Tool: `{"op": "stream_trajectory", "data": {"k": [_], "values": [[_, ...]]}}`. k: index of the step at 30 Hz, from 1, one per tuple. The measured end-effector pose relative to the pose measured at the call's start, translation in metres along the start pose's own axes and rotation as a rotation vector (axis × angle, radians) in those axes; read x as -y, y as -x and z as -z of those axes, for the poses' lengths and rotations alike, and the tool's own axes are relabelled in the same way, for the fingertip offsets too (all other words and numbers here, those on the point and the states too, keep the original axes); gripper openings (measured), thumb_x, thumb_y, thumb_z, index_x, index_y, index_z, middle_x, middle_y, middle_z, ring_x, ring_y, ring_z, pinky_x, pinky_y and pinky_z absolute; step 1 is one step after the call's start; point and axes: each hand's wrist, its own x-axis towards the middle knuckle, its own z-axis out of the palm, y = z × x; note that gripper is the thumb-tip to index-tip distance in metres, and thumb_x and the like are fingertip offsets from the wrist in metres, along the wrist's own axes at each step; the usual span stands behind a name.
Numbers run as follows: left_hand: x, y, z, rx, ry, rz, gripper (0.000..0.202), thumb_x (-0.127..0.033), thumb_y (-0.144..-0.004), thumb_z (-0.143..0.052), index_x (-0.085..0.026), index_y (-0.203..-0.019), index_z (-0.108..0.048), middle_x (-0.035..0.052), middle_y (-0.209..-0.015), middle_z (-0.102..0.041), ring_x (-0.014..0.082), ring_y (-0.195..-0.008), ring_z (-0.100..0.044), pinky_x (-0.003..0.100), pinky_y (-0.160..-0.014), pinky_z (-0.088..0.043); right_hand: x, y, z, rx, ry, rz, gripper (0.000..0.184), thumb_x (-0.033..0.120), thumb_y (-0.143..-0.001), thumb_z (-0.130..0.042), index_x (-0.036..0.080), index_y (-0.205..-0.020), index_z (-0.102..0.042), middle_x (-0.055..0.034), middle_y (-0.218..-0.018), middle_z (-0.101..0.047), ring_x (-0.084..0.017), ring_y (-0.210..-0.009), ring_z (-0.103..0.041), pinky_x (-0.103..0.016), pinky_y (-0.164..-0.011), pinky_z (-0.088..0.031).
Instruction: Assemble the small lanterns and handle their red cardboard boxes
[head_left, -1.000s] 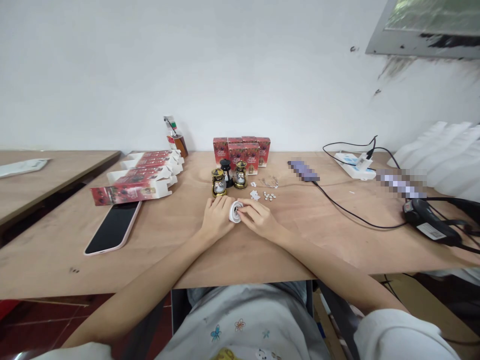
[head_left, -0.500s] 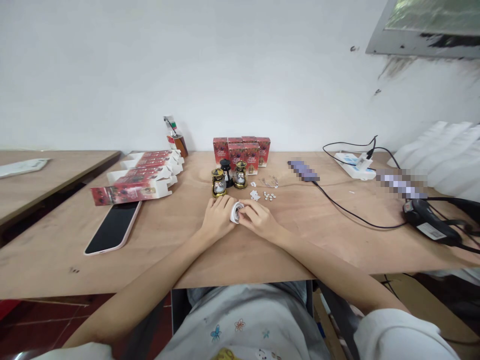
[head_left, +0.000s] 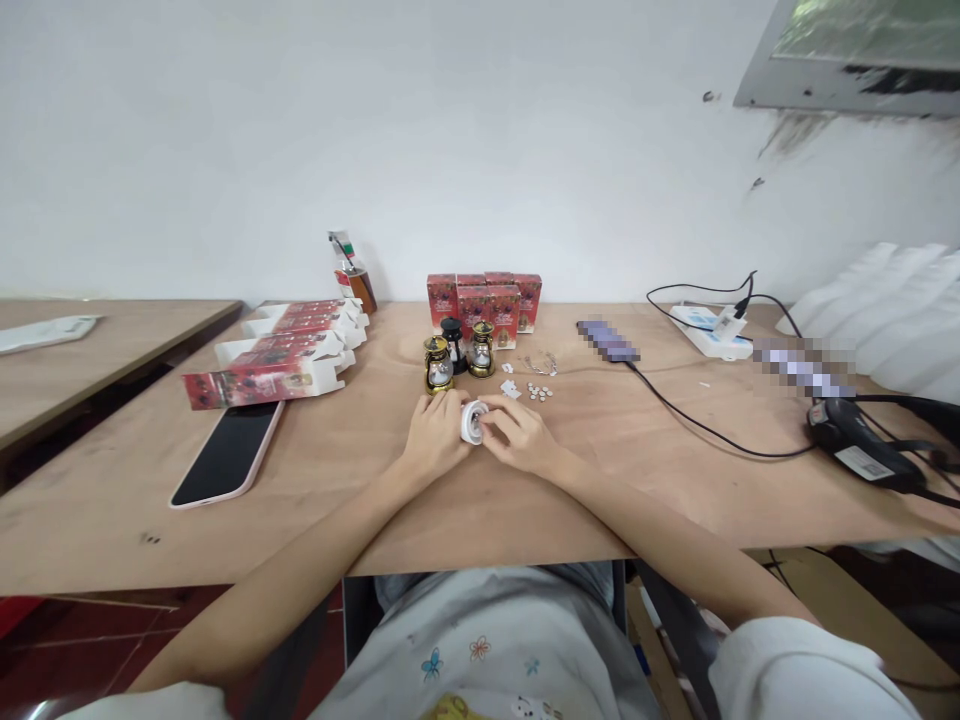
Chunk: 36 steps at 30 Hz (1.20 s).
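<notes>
My left hand (head_left: 437, 432) is closed around a small white round plastic part (head_left: 472, 422), its hollow side turned toward my right. The fingers of my right hand (head_left: 523, 434) are pinched at the opening of that part; whatever they hold is too small to make out. Just beyond my hands stand miniature lanterns: a gold one (head_left: 439, 366), a black one (head_left: 453, 347) and another gold one (head_left: 482, 350). To their right lie several small round silvery discs (head_left: 539, 391), some white bits (head_left: 509, 388) and a little heap of thin shiny pieces (head_left: 541, 365).
Several red printed boxes (head_left: 504, 312) stand by the wall. Open red boxes (head_left: 281, 365) lie on the left, partly over a phone (head_left: 229, 455). A bottle (head_left: 352, 280) stands behind. On the right are a cabled phone (head_left: 609, 342), a power strip (head_left: 709, 333) and a black device (head_left: 859, 445).
My right fingers have shifted slightly at the white part's opening, so more of its hollow inside shows. My left hand keeps its grip. Everything on the table stays in place.
</notes>
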Motion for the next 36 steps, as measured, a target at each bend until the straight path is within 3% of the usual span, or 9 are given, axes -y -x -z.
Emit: {"op": "stream_trajectory", "data": {"k": [5, 11, 17, 19, 25, 30, 36], "values": [[0.010, -0.006, 0.007, 0.073, 0.063, 0.023, 0.020, -0.033, -0.079, -0.053, -0.015, -0.089, -0.051, 0.0094, -0.086, -0.062, 0.0235, -0.081, -0.057, 0.034, -0.070, -0.037, -0.007, -0.002, 0.006, 0.143, -0.056, 0.106, 0.031, 0.007, -0.079, -0.043, 0.018, -0.104, -0.058, -0.0150, -0.125, -0.050, -0.022, -0.114, -0.052, -0.038, -0.088, -0.051], [0.023, -0.018, 0.027, 0.180, 0.634, -0.067, 0.045, -0.046, -0.065, -0.072, -0.016, -0.094, -0.057, 0.0055, -0.095, -0.058, 0.0182, -0.086, -0.056, 0.029, -0.076, -0.044, -0.019, -0.003, 0.010, 0.156, -0.068, 0.179, 0.037, 0.010, -0.082, -0.046, 0.021, -0.117, -0.055, -0.0137, -0.122, -0.050, -0.021, -0.113, -0.050, -0.037, -0.088, -0.050], [0.032, -0.021, 0.036, 0.545, 1.003, 0.058, 0.059, -0.038, -0.056, -0.079, -0.015, -0.106, -0.057, 0.0049, -0.102, -0.063, 0.0191, -0.091, -0.058, 0.030, -0.082, -0.045, -0.016, -0.002, 0.007, 0.130, -0.079, 0.188, 0.028, 0.017, -0.086, -0.050, 0.024, -0.112, -0.058, -0.0091, -0.107, -0.058, -0.018, -0.098, -0.056, -0.034, -0.082, -0.051], [0.034, -0.021, 0.036, 0.618, 1.052, 0.090, 0.059, -0.036, -0.056, -0.078, -0.016, -0.107, -0.056, 0.0048, -0.106, -0.062, 0.0196, -0.095, -0.057, 0.031, -0.084, -0.045, -0.013, -0.002, 0.006, 0.121, -0.078, 0.187, 0.023, 0.020, -0.087, -0.050, 0.023, -0.108, -0.060, -0.0088, -0.101, -0.060, -0.018, -0.093, -0.058, -0.033, -0.079, -0.051], [0.034, -0.017, 0.029, 0.563, 1.037, 0.225, 0.051, -0.039, -0.054, -0.077, -0.016, -0.090, -0.049, -0.0004, -0.086, -0.055, 0.0139, -0.077, -0.053, 0.026, -0.069, -0.045, -0.010, -0.005, 0.006, 0.067, -0.129, 0.195, 0.016, 0.022, -0.088, -0.052, 0.017, -0.100, -0.061, -0.0077, -0.089, -0.065, -0.016, -0.080, -0.058, -0.029, -0.071, -0.049], [0.033, -0.016, 0.028, 0.531, 1.054, 0.172, 0.048, -0.043, -0.056, -0.075, -0.017, -0.083, -0.046, -0.0030, -0.079, -0.050, 0.0117, -0.072, -0.048, 0.024, -0.067, -0.042, -0.008, -0.005, 0.005, 0.091, -0.168, 0.156, 0.017, 0.025, -0.089, -0.050, 0.018, -0.100, -0.060, -0.0071, -0.087, -0.066, -0.016, -0.081, -0.059, -0.030, -0.072, -0.048], [0.034, -0.015, 0.030, 0.596, 1.173, 0.148, 0.048, -0.045, -0.055, -0.075, -0.017, -0.081, -0.045, -0.0042, -0.074, -0.048, 0.0105, -0.067, -0.045, 0.022, -0.063, -0.037, -0.002, -0.009, 0.008, 0.069, -0.197, 0.196, 0.017, 0.029, -0.088, -0.052, 0.016, -0.095, -0.060, -0.0078, -0.085, -0.066, -0.015, -0.077, -0.060, -0.029, -0.069, -0.050]]}}
